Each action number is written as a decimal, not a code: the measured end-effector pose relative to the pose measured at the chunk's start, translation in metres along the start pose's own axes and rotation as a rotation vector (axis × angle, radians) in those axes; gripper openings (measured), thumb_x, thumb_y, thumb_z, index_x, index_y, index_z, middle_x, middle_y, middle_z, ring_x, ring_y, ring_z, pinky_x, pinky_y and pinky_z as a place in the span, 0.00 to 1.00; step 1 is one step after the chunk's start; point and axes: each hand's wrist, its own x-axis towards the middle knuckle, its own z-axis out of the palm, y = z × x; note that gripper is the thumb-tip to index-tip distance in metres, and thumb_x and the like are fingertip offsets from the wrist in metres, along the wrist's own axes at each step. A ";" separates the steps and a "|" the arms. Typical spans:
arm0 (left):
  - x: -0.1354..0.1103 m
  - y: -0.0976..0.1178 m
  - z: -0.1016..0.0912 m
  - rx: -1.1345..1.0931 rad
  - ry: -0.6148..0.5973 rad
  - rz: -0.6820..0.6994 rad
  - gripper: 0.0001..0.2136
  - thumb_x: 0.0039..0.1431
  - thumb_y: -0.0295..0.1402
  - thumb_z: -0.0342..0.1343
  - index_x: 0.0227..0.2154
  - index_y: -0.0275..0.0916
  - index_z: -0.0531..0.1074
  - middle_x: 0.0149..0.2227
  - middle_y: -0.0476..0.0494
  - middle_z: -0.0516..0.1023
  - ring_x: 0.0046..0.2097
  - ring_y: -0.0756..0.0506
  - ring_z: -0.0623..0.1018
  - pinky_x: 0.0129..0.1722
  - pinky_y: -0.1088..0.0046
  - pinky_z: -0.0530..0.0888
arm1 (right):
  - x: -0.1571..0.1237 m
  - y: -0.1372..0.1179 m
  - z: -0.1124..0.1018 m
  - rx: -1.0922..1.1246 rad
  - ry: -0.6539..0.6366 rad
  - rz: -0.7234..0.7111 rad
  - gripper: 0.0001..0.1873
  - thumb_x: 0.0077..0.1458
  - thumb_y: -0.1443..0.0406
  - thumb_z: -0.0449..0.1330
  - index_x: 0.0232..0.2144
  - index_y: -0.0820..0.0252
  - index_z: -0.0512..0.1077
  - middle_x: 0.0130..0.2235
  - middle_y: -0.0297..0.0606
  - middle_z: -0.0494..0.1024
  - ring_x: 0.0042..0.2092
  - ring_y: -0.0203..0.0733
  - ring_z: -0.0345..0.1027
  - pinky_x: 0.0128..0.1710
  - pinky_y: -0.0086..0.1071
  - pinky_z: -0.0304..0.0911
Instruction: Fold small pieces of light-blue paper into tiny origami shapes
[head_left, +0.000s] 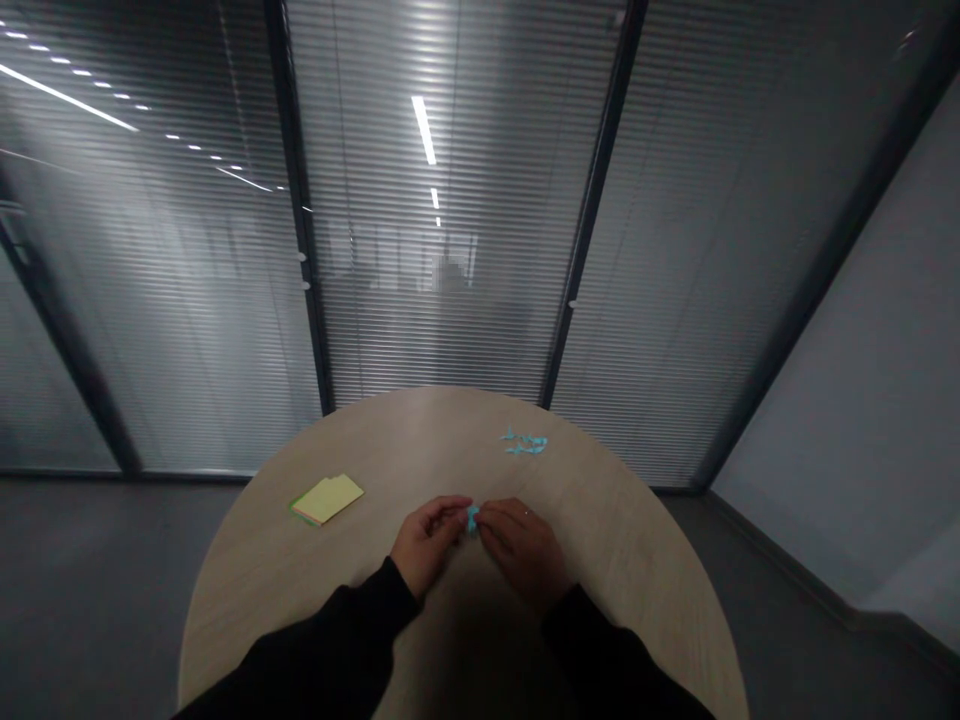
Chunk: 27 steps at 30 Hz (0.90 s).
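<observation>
Near the middle of the round wooden table [615, 560], a small light-blue piece [472, 518] sits between my two hands; its exact kind is too small to make out, though it looks like folded or crumpled paper. My left hand [431, 540] pinches it from the left with thumb and fingers. From the other side the fingers of my right hand [521, 550] close on it. Beyond my right hand lie several small light-blue pieces [529, 444] of irregular, spiky shape, grouped together on the tabletop.
A stack of yellow sticky notes [330, 498], with green and orange sheets at its edge, lies on the left of the table. Behind the table's far edge stands a glass partition with blinds [442, 340]. A pale wall [862, 450] rises at the right.
</observation>
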 end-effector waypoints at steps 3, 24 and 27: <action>0.001 0.000 -0.001 -0.076 0.012 -0.036 0.18 0.45 0.42 0.70 0.36 0.34 0.79 0.29 0.45 0.79 0.29 0.50 0.74 0.33 0.73 0.70 | 0.001 -0.003 0.003 0.044 0.006 0.001 0.11 0.62 0.68 0.54 0.40 0.53 0.77 0.39 0.40 0.81 0.41 0.45 0.73 0.43 0.39 0.71; 0.001 -0.002 0.001 -0.467 0.023 -0.248 0.19 0.39 0.37 0.74 0.32 0.34 0.75 0.26 0.46 0.78 0.27 0.52 0.75 0.29 0.78 0.71 | 0.004 -0.005 0.002 0.241 -0.005 0.107 0.12 0.56 0.58 0.66 0.43 0.49 0.76 0.43 0.37 0.81 0.45 0.47 0.73 0.47 0.42 0.69; 0.001 -0.001 0.002 -0.459 0.033 -0.255 0.19 0.38 0.37 0.74 0.31 0.33 0.74 0.26 0.46 0.78 0.27 0.52 0.75 0.29 0.78 0.72 | 0.003 -0.004 0.002 0.257 -0.012 0.130 0.12 0.56 0.56 0.65 0.43 0.48 0.77 0.43 0.38 0.81 0.45 0.48 0.73 0.47 0.43 0.69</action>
